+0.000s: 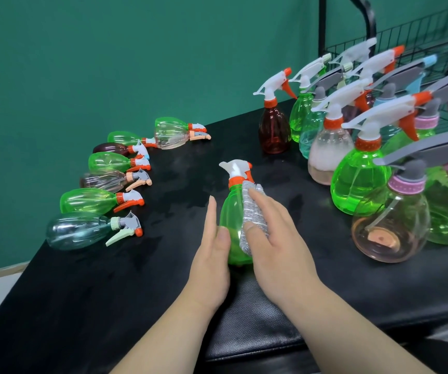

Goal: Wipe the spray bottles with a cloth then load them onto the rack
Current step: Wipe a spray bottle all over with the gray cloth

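Note:
A green spray bottle [233,211] with an orange collar and white trigger head stands upright on the black table [163,265]. My left hand [212,255] rests flat against its left side, fingers straight. My right hand [274,238] presses a grey-and-white cloth [252,214] against the bottle's right side, thumb and fingers laid over the cloth. A black wire rack [417,36] stands at the far right behind the upright bottles.
Several spray bottles lie on their sides in a row at the left [93,201]. Several upright bottles crowd the right side, among them a brown one [274,130] and a large green one [360,182]. A green wall stands behind.

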